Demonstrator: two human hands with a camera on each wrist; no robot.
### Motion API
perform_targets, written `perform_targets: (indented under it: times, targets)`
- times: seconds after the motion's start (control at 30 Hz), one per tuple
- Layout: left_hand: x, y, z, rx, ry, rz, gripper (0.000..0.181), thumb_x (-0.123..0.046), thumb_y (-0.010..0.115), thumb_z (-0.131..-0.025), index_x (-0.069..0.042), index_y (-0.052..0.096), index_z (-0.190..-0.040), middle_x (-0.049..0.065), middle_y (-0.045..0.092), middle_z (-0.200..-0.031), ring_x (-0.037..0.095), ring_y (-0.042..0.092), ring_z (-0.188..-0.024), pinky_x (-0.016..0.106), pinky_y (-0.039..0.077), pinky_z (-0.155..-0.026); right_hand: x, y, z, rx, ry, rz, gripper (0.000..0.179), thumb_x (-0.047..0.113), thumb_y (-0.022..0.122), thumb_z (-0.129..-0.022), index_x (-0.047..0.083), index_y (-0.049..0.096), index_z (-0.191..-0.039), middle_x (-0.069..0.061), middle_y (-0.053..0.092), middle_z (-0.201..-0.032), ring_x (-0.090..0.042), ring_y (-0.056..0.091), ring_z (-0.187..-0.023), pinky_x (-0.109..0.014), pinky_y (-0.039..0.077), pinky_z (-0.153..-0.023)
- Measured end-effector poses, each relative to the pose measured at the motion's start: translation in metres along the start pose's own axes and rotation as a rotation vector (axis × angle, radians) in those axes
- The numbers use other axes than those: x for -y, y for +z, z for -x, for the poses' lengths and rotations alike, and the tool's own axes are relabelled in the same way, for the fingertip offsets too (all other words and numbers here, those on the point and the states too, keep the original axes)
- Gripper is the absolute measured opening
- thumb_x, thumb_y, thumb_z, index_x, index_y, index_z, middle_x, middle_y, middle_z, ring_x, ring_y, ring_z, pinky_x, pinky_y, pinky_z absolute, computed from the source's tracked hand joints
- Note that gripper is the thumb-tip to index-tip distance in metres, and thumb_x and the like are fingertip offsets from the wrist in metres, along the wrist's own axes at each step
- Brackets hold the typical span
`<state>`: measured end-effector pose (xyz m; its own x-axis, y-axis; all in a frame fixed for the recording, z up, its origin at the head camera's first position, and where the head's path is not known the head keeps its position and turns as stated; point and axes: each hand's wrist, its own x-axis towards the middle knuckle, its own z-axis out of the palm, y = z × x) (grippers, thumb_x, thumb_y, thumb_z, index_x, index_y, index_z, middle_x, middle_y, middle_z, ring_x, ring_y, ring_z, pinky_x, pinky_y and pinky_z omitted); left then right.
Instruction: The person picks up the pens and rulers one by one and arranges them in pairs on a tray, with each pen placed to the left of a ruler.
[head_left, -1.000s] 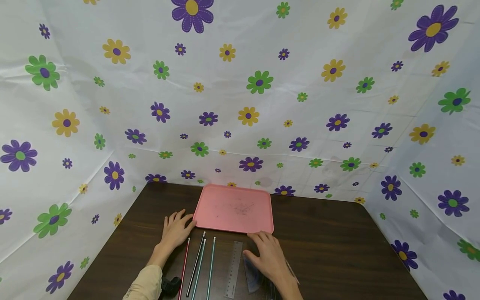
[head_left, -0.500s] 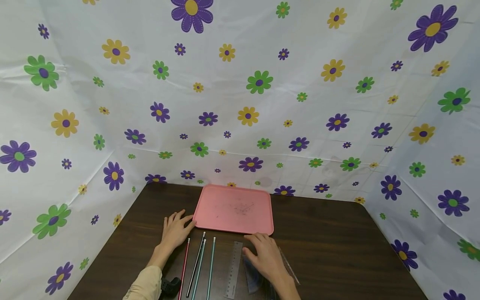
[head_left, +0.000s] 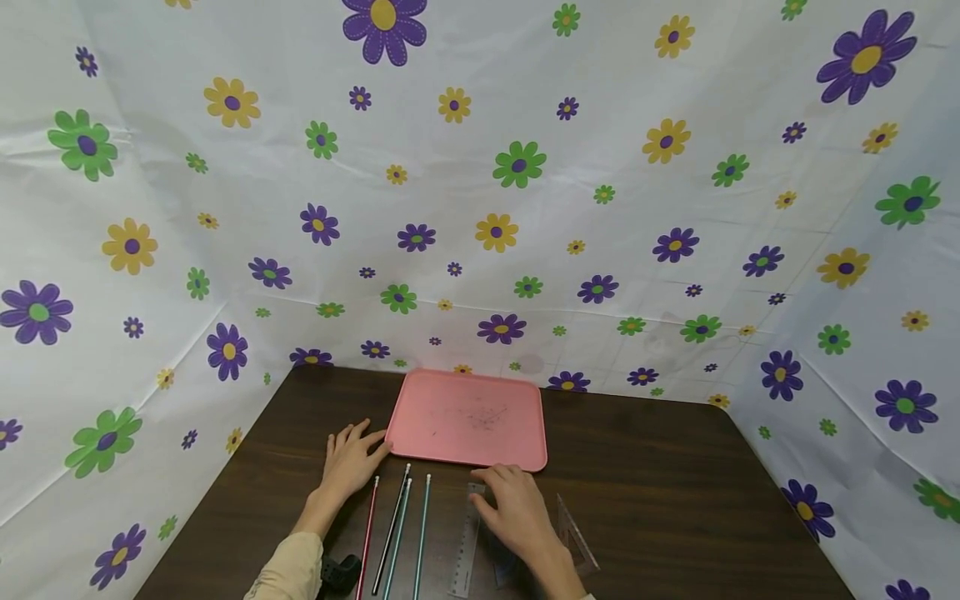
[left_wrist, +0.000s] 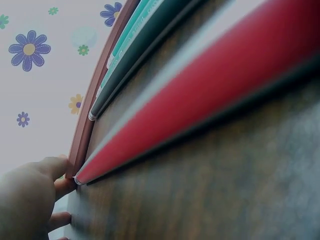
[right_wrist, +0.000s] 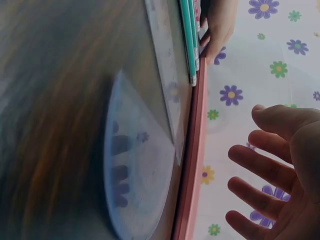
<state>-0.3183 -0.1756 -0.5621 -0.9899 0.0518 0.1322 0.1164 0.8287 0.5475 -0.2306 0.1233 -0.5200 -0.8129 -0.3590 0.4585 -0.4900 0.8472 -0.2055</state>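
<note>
My left hand (head_left: 348, 462) rests on the table with its fingers spread, thumb at the near left corner of a pink tray (head_left: 450, 400). In the left wrist view that thumb meets the tray's rim. Beside this hand lie a red pencil (head_left: 368, 537), a black pencil (head_left: 390, 533) and two teal pencils (head_left: 422, 533). My right hand (head_left: 517, 512) holds nothing, its fingers loose and parted above a clear ruler (head_left: 464, 550) and a translucent protractor (right_wrist: 140, 170). The forearm hides part of the protractor in the head view. Right of it lies a clear set square (head_left: 577, 532).
The dark wooden table (head_left: 675, 483) extends to the right. A white flower-printed cloth (head_left: 465, 192) encloses the back and both sides. Dark smudges mark the tray's surface. A black device (head_left: 341, 573) sits at my left wrist.
My right hand has shifted left, from over the protractor toward the ruler, leaving the set square more exposed. The left hand and the tray have stayed in place.
</note>
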Motion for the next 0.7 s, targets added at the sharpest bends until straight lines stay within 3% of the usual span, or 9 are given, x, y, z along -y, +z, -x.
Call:
perform_targets:
  times: [0.4, 0.7]
  targets:
    - [0.000, -0.001, 0.001, 0.001, 0.002, 0.016, 0.047, -0.043, 0.055, -0.100, -0.013, 0.063, -0.135, 0.024, 0.037, -0.156, 0.049, 0.023, -0.145, 0.071, 0.002, -0.116, 0.019, 0.009, -0.006, 0.056, -0.046, -0.026, 0.032, 0.034, 0.073, -0.089, 0.020, 0.070, -0.118, 0.007, 0.071, -0.108, -0.018, 0.064, -0.104, -0.042, 0.053, -0.089]
    - [0.000, 0.000, 0.001, 0.000, 0.003, 0.012, 0.047, -0.043, 0.054, -0.100, -0.014, 0.063, -0.135, 0.023, 0.037, -0.156, 0.049, 0.024, -0.145, 0.071, 0.002, -0.116, 0.036, 0.015, -0.011, 0.059, -0.114, -0.003, 0.030, 0.034, 0.073, -0.088, 0.021, 0.071, -0.116, 0.009, 0.070, -0.103, -0.014, 0.062, -0.096, -0.034, 0.052, -0.083]
